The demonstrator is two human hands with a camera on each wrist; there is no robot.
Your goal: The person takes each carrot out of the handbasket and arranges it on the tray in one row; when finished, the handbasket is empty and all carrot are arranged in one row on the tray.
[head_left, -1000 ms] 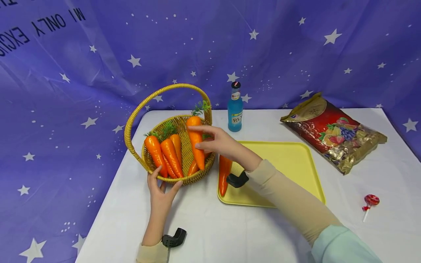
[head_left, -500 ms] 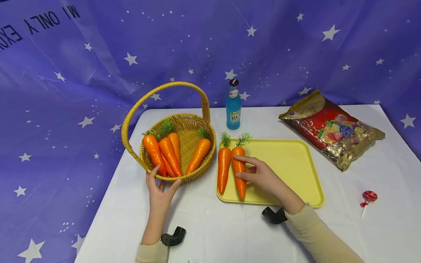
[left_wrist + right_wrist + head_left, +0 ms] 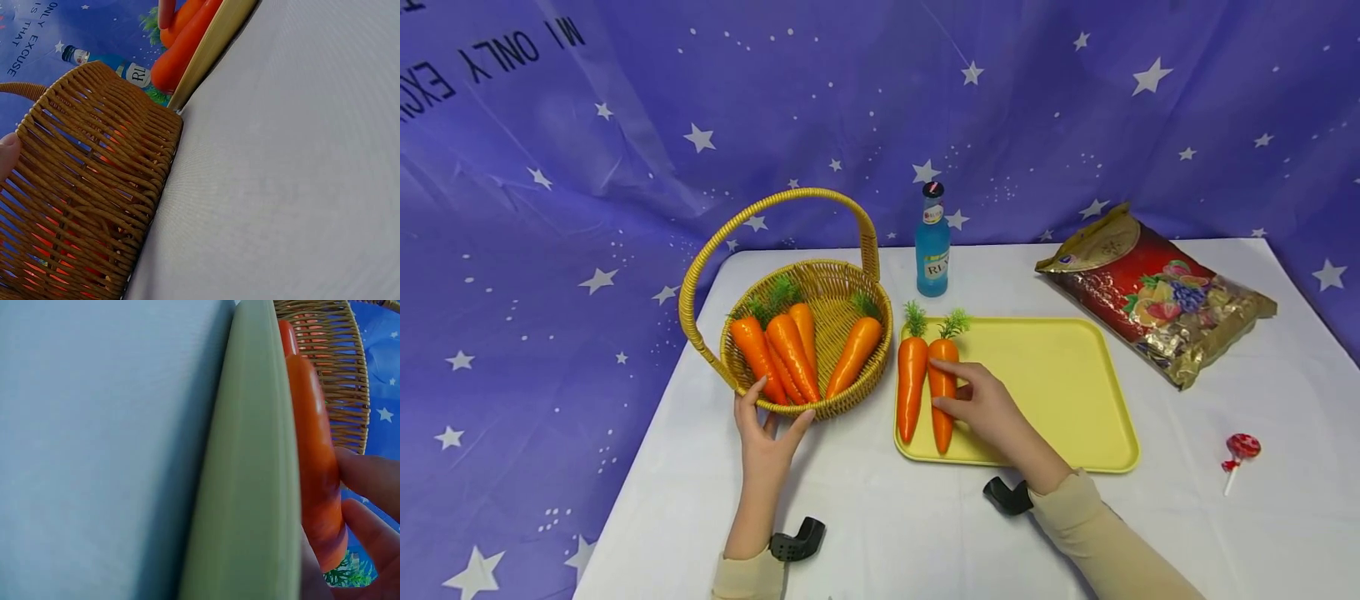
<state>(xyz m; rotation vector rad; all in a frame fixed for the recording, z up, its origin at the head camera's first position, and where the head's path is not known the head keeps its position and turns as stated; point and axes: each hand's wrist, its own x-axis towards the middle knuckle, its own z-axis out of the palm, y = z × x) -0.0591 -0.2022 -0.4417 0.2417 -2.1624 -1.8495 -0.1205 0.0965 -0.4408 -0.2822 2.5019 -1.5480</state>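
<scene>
1. Now the right hand (image 3: 988, 404) pinches a carrot (image 3: 943, 383) between narrowed fingers, on the tray (image 3: 1045, 392) rather than above the basket (image 3: 861, 397) as one second ago; placement appears nearly complete.
2. Just left of these fingers: a second carrot (image 3: 912, 379).
3. The left hand (image 3: 767, 446) spreads wide against the basket.

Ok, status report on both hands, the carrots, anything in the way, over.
Left hand touching basket rim. Right hand pinching carrot on tray, second carrot beside it. No obstruction seen.

The sleeves (image 3: 1108, 537) are beige, the angular wrist devices (image 3: 799, 541) black and apparently plastic.
</scene>
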